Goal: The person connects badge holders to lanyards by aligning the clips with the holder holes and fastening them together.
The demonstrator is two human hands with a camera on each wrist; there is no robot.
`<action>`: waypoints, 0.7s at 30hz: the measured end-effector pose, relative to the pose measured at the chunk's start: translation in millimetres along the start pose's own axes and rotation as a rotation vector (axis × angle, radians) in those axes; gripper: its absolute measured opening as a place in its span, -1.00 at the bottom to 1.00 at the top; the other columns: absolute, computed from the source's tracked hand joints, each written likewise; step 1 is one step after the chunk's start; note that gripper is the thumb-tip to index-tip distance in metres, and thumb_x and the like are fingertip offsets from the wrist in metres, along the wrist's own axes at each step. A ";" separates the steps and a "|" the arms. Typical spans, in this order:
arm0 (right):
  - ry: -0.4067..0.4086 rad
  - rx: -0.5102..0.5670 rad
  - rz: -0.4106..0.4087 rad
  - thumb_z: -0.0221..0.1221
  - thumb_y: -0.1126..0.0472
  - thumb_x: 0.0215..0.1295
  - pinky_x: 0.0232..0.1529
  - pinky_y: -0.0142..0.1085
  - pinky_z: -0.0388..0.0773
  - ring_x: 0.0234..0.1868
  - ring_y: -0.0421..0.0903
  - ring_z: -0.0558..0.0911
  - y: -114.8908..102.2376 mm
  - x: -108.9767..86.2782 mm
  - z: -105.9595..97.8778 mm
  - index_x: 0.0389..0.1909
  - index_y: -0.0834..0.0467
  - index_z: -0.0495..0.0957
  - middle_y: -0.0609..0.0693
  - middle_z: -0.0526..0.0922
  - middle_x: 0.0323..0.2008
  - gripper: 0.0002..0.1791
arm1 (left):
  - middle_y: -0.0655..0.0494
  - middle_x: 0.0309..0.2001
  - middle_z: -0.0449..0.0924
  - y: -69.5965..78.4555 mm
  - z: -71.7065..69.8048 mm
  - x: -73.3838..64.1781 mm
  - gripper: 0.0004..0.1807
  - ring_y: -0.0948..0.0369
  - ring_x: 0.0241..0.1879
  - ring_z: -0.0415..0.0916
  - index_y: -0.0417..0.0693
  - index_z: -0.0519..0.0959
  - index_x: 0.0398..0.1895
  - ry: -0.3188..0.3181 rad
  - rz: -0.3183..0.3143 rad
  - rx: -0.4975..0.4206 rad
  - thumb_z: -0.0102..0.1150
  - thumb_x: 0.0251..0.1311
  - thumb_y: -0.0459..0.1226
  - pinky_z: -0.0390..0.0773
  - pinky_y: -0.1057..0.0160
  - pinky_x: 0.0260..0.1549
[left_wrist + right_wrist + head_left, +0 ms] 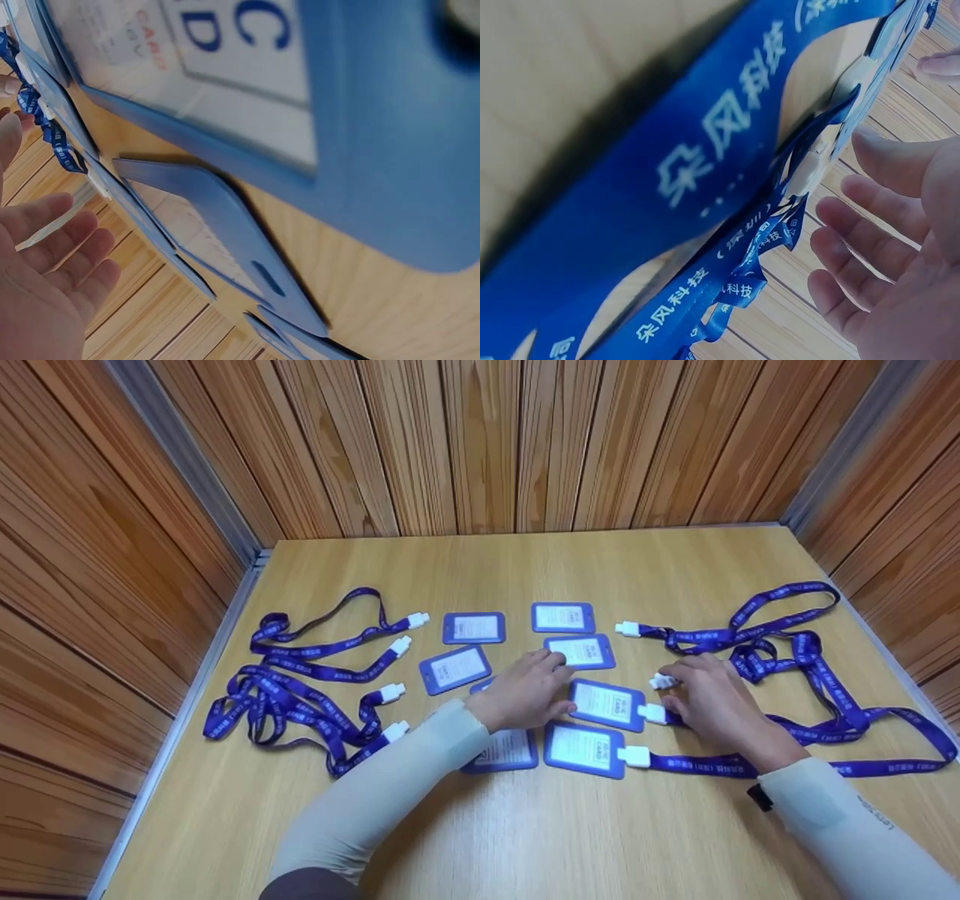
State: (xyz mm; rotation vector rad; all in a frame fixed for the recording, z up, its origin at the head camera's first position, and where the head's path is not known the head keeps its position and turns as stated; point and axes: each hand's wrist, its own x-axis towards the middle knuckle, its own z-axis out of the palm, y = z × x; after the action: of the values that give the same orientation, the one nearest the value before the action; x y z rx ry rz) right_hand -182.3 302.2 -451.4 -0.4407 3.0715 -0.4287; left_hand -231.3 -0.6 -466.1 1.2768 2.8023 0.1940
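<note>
My left hand [523, 690], its fingers spread loosely in the left wrist view, hovers over the blue badge holders in the middle of the table. Its fingertips are right by a badge holder [580, 652] of the right column and its thumb is near another badge holder [607, 705]. My right hand [716, 701] is over the right-hand lanyards, fingers relaxed, beside a loose white clip [664, 681]. Just below it, a white clip [654, 713] joins the second-nearest badge holder. The nearest badge holder [585, 749] is joined to a lanyard clip [634, 757] too.
Several blue lanyards [296, 697] with white clips lie tangled at left. Left-column badge holders [474, 628] lie beside them, some hidden under my left arm. Another lanyard [780, 615] loops at back right. Wood-panelled walls [487, 450] bound the table [480, 570].
</note>
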 end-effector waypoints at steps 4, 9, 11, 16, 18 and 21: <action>0.009 -0.001 -0.009 0.33 0.26 0.35 0.10 0.12 0.32 0.09 0.15 0.47 3.2 3.0 -1.2 0.21 0.24 0.61 0.17 0.64 0.12 -0.57 | 0.02 0.40 0.39 -2.3 1.5 -0.5 -0.34 0.08 0.45 0.26 -0.02 0.39 0.47 0.008 0.002 -0.013 0.00 0.49 0.15 0.16 0.08 0.50; 0.029 -0.013 -0.039 0.34 0.33 0.30 0.09 0.11 0.36 0.09 0.15 0.49 6.7 6.7 -0.3 0.22 0.26 0.60 0.19 0.64 0.13 -0.54 | 0.04 0.38 0.40 -3.5 2.6 -0.6 -0.34 0.10 0.43 0.28 0.00 0.40 0.46 0.010 -0.003 -0.014 0.01 0.48 0.17 0.18 0.08 0.49; 0.029 -0.020 -0.049 0.34 0.35 0.29 0.08 0.12 0.37 0.09 0.17 0.49 8.4 8.9 0.5 0.22 0.27 0.60 0.21 0.64 0.13 -0.54 | 0.03 0.39 0.39 -3.1 2.7 -0.5 -0.34 0.10 0.44 0.27 0.01 0.39 0.47 0.003 -0.008 -0.013 0.01 0.48 0.17 0.17 0.08 0.49; 0.030 -0.035 -0.084 0.36 0.38 0.25 0.06 0.14 0.39 0.10 0.21 0.49 12.6 13.6 2.2 0.18 0.28 0.62 0.25 0.64 0.13 -0.55 | 0.02 0.45 0.35 -1.8 2.8 0.0 -0.32 0.08 0.49 0.20 0.03 0.35 0.51 -0.018 -0.021 -0.016 -0.01 0.48 0.18 0.11 0.08 0.51; 0.032 -0.034 -0.095 0.37 0.38 0.23 0.07 0.15 0.39 0.11 0.22 0.49 13.4 14.8 2.9 0.18 0.28 0.62 0.25 0.64 0.13 -0.54 | 0.03 0.45 0.35 -1.5 2.7 0.1 -0.32 0.08 0.49 0.20 0.04 0.35 0.51 -0.019 -0.022 -0.013 -0.01 0.48 0.18 0.12 0.08 0.51; 0.035 -0.040 -0.102 0.39 0.39 0.21 0.08 0.17 0.38 0.12 0.24 0.49 14.0 16.4 4.1 0.15 0.27 0.64 0.26 0.65 0.12 -0.55 | 0.02 0.44 0.36 -1.0 2.4 0.0 -0.32 0.08 0.47 0.23 0.02 0.36 0.50 -0.014 -0.014 -0.003 0.00 0.48 0.18 0.13 0.08 0.51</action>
State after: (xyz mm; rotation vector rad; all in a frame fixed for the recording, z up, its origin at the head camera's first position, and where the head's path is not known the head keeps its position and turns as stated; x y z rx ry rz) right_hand -201.7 309.4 -458.6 -0.6001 3.1056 -0.3816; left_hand -231.8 -1.0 -468.7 1.2528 2.7969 0.1877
